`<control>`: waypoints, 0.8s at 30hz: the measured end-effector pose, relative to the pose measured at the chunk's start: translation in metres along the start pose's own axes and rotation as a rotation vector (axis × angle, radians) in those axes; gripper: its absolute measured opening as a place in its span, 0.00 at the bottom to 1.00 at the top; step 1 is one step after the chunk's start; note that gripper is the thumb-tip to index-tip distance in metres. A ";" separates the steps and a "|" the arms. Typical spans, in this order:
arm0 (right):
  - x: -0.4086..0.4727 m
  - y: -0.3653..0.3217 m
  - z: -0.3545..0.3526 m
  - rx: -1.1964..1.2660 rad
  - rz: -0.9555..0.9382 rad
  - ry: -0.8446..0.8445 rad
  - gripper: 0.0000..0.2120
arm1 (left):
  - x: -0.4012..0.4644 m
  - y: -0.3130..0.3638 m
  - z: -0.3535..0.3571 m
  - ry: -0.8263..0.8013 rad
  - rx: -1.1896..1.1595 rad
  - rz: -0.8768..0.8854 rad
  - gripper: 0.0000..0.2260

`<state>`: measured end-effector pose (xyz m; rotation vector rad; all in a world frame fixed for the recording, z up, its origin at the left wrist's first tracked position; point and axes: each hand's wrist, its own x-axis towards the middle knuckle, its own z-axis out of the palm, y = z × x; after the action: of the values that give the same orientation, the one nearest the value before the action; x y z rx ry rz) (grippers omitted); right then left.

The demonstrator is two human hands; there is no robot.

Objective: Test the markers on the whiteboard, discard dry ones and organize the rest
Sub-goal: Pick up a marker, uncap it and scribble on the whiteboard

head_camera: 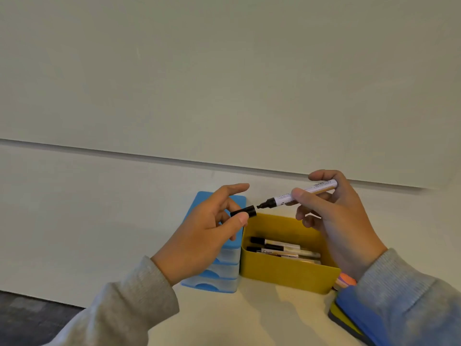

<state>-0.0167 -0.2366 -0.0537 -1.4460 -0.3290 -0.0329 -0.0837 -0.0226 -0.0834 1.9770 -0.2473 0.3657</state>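
— What have your hands got right now?

— My right hand grips a white-barrelled marker with a black chisel tip, thumb on the barrel and fingers curled behind it, tip pointing left. My left hand pinches its small black plastic cap between thumb and a finger, the index finger stretched out above. Cap and tip sit just apart, mouth facing nib.

— Where are the other markers?

— Lying flat in the yellow plastic open-topped bin below my hands, a few white markers with black caps. To its left, touching it, stands a blue and clear stack of little drawers. The large white whiteboard fills the wall above, and I see no mark on it. By my right sleeve, at the worktop edge, there's a pile of blue and yellow foam pads.

— What might go wrong?

— I'd say the nib could smear my left thumb, since it hovers so near. The cap is held by a light pinch and could drop into the bin. And if I cap this one without testing, or lay it back among the rest, I'd lose track of which are checked.
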 end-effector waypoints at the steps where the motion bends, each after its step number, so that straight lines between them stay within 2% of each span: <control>1: 0.000 0.001 0.003 0.002 0.005 -0.007 0.17 | -0.002 -0.001 -0.002 0.004 -0.001 -0.002 0.19; 5: -0.003 0.003 0.012 -0.012 0.015 -0.044 0.15 | -0.009 -0.002 -0.006 0.021 -0.060 -0.032 0.14; 10: -0.009 0.006 0.017 0.017 0.067 -0.174 0.03 | -0.010 -0.001 -0.007 0.059 -0.166 -0.035 0.06; 15: -0.010 0.008 0.008 -0.095 0.053 -0.206 0.05 | -0.010 -0.003 -0.002 0.101 -0.233 -0.049 0.09; 20: -0.013 0.015 0.008 -0.195 -0.006 -0.271 0.07 | -0.012 -0.005 0.011 0.167 -0.255 -0.117 0.16; 24: -0.018 0.014 0.015 -0.214 -0.037 -0.304 0.04 | -0.013 -0.001 0.021 0.209 -0.244 -0.156 0.17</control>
<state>-0.0341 -0.2235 -0.0702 -1.6590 -0.6165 0.1263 -0.0926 -0.0412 -0.0975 1.6911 -0.0034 0.4171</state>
